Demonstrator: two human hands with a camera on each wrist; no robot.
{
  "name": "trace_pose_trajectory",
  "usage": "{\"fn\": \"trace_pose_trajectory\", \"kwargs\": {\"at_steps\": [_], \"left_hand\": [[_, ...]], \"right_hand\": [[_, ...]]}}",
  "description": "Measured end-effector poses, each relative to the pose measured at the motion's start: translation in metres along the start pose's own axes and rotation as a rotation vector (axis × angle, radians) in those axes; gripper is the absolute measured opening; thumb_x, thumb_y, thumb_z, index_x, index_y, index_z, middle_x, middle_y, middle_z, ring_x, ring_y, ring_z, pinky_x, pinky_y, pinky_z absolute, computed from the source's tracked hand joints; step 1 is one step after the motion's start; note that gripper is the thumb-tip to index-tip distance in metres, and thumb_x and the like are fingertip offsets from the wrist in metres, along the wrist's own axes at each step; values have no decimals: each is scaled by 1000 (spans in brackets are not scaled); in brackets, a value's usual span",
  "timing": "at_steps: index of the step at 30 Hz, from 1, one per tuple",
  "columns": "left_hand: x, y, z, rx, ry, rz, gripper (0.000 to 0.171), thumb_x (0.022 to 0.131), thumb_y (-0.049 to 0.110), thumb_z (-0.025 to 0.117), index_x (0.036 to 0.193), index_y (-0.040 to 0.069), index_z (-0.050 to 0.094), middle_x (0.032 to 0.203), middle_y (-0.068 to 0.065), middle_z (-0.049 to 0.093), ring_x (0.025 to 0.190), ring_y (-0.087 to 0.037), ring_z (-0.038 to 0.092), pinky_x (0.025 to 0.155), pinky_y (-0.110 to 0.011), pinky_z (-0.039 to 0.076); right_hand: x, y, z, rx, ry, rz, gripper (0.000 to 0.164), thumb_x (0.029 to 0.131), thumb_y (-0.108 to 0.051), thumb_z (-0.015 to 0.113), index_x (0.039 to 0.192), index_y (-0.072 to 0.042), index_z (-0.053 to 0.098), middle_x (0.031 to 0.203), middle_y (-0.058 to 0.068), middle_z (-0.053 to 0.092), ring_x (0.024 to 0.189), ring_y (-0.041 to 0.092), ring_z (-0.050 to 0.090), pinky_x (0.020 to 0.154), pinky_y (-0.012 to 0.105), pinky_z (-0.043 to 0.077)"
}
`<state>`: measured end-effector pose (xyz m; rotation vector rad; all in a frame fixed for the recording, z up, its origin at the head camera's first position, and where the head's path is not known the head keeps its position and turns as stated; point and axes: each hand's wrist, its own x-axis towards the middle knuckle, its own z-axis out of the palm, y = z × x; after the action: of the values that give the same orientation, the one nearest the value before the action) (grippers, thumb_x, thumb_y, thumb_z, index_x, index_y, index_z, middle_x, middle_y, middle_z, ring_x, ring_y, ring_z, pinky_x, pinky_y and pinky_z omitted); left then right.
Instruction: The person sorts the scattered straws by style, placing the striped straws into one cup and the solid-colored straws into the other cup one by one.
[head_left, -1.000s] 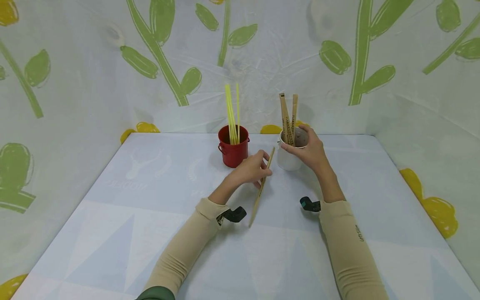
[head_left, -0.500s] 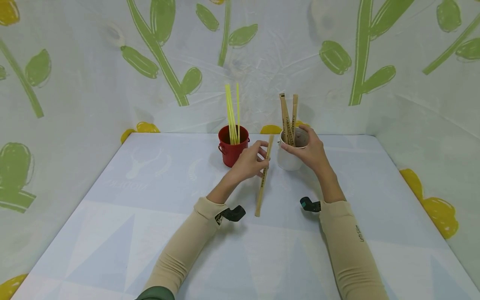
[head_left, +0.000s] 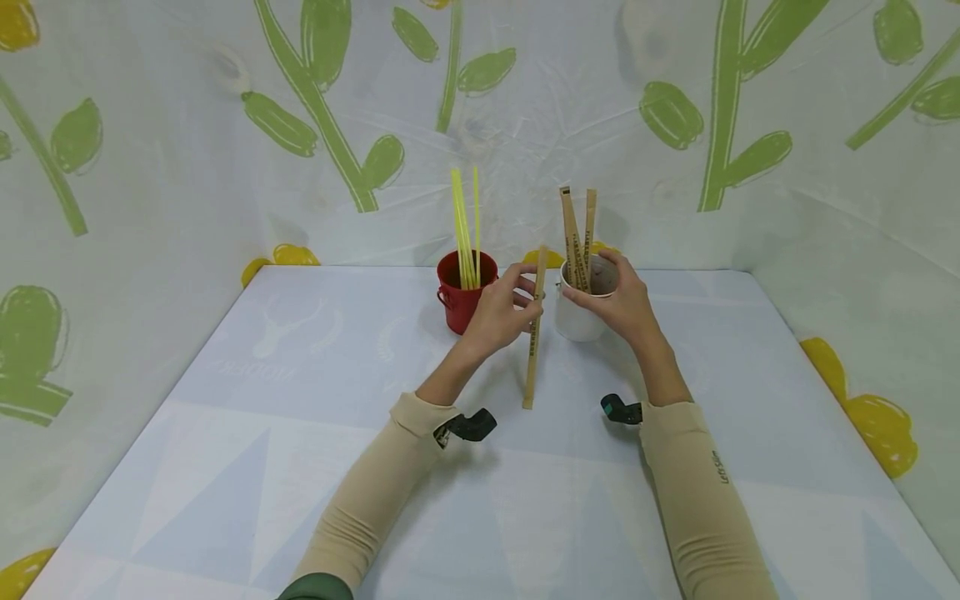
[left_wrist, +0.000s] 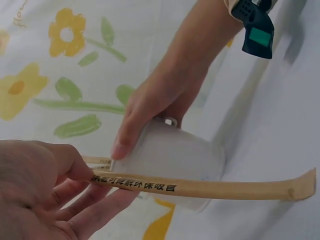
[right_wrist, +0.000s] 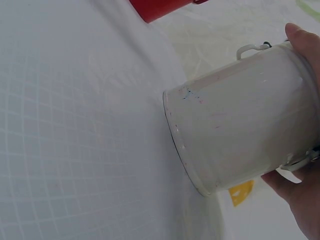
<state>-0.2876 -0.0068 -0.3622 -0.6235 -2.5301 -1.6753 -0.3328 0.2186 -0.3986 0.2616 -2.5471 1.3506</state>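
A paper-wrapped straw (head_left: 532, 358) with dark printing is pinched between the thumb and fingers of my left hand (head_left: 495, 318). It stands nearly upright, just left of the white bucket (head_left: 576, 322). In the left wrist view the wrapped straw (left_wrist: 230, 190) crosses in front of that bucket. My right hand (head_left: 628, 304) grips the bucket's rim, thumb at the near side and fingers round the far side. Several more wrapped straws (head_left: 572, 233) stand inside it. The right wrist view shows the bucket's side (right_wrist: 240, 120) with small handle loops, its base on the table.
A red bucket (head_left: 467, 308) with several yellow straws (head_left: 462, 225) stands just behind my left hand. The pale patterned table (head_left: 420, 517) meets walls covered with a plant-print sheet (head_left: 555, 125) at the back and sides.
My left hand has moved up and away from me, carrying the wrapped straw, which has swung from slanted to nearly upright. The right hand and white bucket have stayed in place.
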Motion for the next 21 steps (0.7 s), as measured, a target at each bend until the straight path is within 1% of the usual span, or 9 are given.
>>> {"fn": "trace_pose_trajectory", "kwargs": {"at_steps": [3,8,14,18,21], "left_hand": [[1,2,2,-10,18,17,48,92,5,61,137,11,46,113,-13,65,95,-24,71,64,-27,61],[5,6,5,-27,30,40,42,93,5,59,134,9,48,113,-13,65,96,-25,70,66,-27,61],[10,12,8,-39,54,96,40,93,5,59,132,8,50,112,-13,64,95,-24,70,65,-25,60],[14,21,7,-39,78,138,38,94,6,58,131,8,52,113,-13,65,95,-24,70,66,-25,60],[20,32,3,-26,107,191,35,95,7,58,130,7,54,113,-13,67,95,-24,70,70,-26,60]], "right_hand": [[0,0,0,17,-3,-1,97,74,-49,82,149,-11,34,155,10,38,143,31,35,114,62,30],[0,1,1,21,1,-8,97,74,-48,83,148,-10,34,154,11,39,142,31,36,113,62,31],[0,3,1,15,2,-19,96,74,-47,83,148,-9,34,154,11,39,142,31,36,113,63,31],[0,3,1,18,-1,-18,97,74,-49,82,148,-10,34,155,10,38,144,30,34,113,63,30],[0,3,1,11,-1,-12,98,73,-52,82,149,-11,34,155,9,38,144,30,34,114,62,30]]}}
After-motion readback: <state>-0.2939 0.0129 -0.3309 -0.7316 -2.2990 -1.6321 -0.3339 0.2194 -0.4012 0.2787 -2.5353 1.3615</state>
